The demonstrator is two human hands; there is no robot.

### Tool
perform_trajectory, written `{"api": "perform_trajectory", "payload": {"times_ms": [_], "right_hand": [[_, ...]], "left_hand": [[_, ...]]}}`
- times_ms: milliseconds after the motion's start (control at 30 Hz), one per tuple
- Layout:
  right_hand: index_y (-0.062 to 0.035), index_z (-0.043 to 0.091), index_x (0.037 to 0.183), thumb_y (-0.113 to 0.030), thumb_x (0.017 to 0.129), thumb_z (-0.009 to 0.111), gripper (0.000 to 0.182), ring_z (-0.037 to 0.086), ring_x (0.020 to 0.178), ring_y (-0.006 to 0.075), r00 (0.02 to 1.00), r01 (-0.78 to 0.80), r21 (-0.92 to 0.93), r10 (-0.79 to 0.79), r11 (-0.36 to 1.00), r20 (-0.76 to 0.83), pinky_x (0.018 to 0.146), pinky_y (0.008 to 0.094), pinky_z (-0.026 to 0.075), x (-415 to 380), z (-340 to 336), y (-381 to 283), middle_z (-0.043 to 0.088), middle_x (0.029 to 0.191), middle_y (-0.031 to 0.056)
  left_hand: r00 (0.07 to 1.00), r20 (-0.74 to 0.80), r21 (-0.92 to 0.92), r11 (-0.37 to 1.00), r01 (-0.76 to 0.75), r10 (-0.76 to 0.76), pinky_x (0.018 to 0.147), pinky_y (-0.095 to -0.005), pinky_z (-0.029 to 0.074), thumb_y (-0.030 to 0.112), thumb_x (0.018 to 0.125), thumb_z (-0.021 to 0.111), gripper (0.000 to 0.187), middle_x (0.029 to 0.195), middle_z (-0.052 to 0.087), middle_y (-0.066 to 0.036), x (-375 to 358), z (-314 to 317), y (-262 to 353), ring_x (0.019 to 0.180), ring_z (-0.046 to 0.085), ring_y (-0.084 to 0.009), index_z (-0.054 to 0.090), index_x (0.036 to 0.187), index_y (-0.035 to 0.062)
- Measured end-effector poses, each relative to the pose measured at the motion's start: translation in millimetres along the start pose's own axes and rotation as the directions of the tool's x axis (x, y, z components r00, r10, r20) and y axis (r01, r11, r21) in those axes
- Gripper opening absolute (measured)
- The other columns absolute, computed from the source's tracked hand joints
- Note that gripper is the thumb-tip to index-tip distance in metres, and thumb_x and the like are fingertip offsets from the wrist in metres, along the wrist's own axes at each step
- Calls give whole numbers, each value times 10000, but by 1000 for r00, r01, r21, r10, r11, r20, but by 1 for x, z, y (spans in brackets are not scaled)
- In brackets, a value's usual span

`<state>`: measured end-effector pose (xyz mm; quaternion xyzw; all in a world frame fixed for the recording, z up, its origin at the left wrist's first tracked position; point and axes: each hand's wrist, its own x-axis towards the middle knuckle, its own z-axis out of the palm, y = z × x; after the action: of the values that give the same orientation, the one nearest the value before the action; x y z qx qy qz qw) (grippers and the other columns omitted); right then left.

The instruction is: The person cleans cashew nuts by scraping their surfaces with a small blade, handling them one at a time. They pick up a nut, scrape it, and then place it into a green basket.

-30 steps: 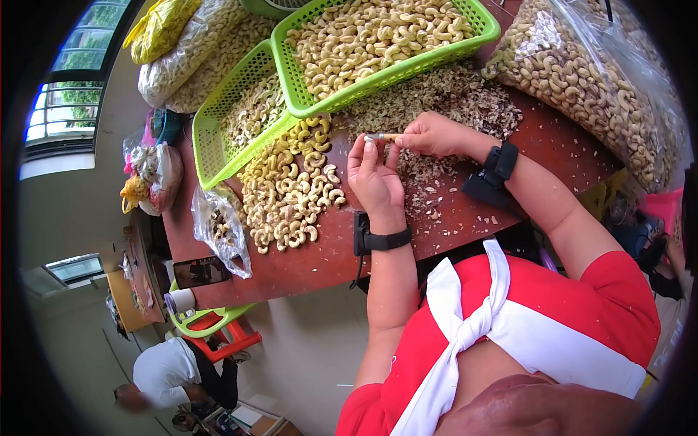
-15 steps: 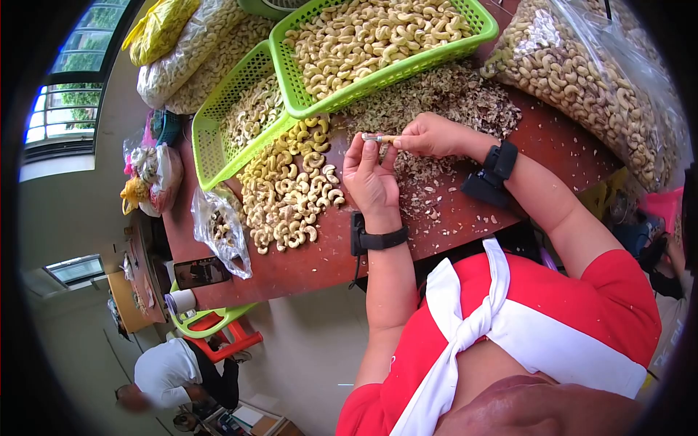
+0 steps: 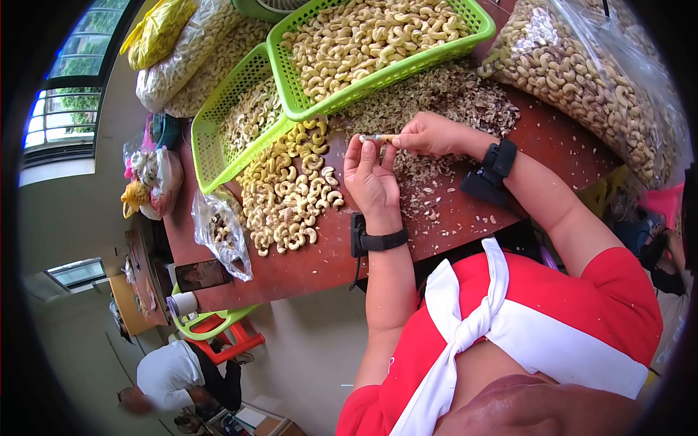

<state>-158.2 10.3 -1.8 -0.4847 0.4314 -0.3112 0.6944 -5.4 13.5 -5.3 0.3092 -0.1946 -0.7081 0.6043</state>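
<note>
Right grip (image 3: 432, 135): fingers together, clamped on the tan handle of a short, slim, metal-tipped tool (image 3: 384, 137).
Left grip (image 3: 373, 178): thumb and fingers pinched at the tool's metal end, on a small pale piece (image 3: 362, 138) too small to make out.
Tool and piece: between the two hands, over the red-brown, smooth-topped desk (image 3: 331, 251).
Curved, cream-coloured cashews (image 3: 280, 192): loose on the desk, left of the left grip.
Brown, flaky husks (image 3: 465, 102): heaped beyond the right grip.
Large green perforated plastic basket (image 3: 378, 86): full of cashews, beyond the husks.
</note>
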Motion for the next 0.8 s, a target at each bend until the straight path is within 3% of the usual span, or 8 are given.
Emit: {"api": "perform_trajectory", "payload": {"times_ms": [433, 800], "right_hand": [[-72, 516, 605, -309, 802, 488, 310, 317, 369, 24, 1000, -8, -58, 7, 998, -6, 324, 167, 230, 0, 3, -2, 386, 466, -52], [-74, 516, 587, -305, 801, 489, 316, 303, 351, 27, 1000, 1, -50, -2, 999, -25, 317, 177, 220, 2, 1, -2, 392, 453, -42]], "left_hand": [[1000, 25, 34, 999, 12, -12, 658, -338, 516, -3, 767, 505, 217, 852, 558, -68, 1, 2, 7, 760, 555, -159, 486, 981, 29], [988, 6, 155, 976, -151, 152, 653, -309, 515, -23, 761, 503, 174, 856, 548, -81, -1, 6, -1, 772, 552, -167, 489, 932, 6]]}}
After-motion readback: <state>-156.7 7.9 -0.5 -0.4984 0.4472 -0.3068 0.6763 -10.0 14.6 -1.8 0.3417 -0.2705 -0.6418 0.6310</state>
